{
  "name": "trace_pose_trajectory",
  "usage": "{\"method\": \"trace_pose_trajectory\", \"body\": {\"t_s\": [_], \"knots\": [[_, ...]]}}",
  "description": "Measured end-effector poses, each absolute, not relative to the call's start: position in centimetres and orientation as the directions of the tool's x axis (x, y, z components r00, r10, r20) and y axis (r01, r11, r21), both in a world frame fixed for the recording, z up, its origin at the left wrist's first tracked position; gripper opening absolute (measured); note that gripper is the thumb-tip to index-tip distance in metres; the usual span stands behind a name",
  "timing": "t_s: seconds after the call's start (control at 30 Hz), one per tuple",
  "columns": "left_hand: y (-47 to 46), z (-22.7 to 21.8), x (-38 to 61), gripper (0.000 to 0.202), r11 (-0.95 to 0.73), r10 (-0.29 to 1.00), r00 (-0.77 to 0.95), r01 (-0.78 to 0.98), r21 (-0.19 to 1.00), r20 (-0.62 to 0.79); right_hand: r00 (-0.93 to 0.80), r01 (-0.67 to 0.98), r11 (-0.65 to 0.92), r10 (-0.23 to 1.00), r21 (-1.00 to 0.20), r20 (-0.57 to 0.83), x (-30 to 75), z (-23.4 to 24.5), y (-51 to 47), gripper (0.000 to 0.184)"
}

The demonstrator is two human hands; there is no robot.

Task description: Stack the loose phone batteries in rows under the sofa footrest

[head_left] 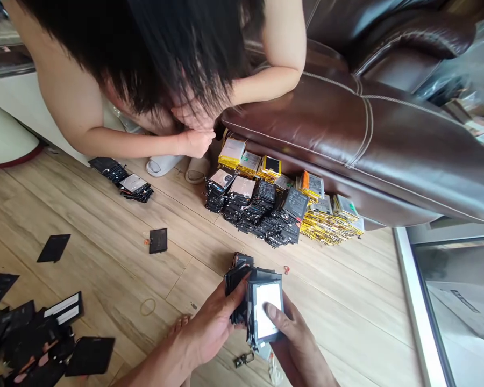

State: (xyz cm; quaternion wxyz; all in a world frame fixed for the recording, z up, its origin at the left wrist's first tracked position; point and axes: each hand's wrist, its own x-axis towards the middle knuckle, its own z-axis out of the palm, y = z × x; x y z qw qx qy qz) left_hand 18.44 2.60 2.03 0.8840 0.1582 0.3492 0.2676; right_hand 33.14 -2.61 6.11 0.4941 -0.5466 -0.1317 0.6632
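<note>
Low in the middle of the head view, both my hands are closed on flat black phone batteries. My left hand is wrapped round a dark stack of batteries, its thumb over the near edge. My right hand grips a second stack of batteries, with the thumb pressed on the white face of the front one. The two stacks touch side by side. Another dark battery top shows just beyond them; whether it belongs to the held stack I cannot tell.
Tall piles of black batteries and yellow-edged batteries stand along a brown leather sofa. Loose batteries lie heaped at lower left; a rubber band lies on the wooden floor. A person crouches opposite.
</note>
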Motion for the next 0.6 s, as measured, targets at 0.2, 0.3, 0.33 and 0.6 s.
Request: {"method": "trace_pose_trajectory", "body": {"t_s": [0.2,0.3,0.33,0.6], "knots": [[2.9,2.0,18.0,0.064,0.842,0.537,0.591,-0.335,0.423,-0.602,0.058,-0.551,-0.469,0.804,-0.69,-0.592,33.3,5.6,-3.0,0.065],[3.4,2.7,17.5,0.06,0.872,0.489,0.701,-0.4,0.281,-0.52,0.052,-0.605,-0.461,0.791,-0.65,-0.61,33.8,4.9,-3.2,0.06],[3.5,2.9,17.3,0.058,0.873,0.488,0.732,-0.415,0.257,-0.476,0.047,-0.624,-0.456,0.789,-0.635,-0.612,33.9,4.8,-3.2,0.058],[3.5,3.4,17.6,0.052,0.782,0.622,0.494,-0.43,0.45,-0.608,0.111,-0.662,-0.391,0.792,-0.639,-0.6,33.7,4.8,-2.8,0.052]]}}
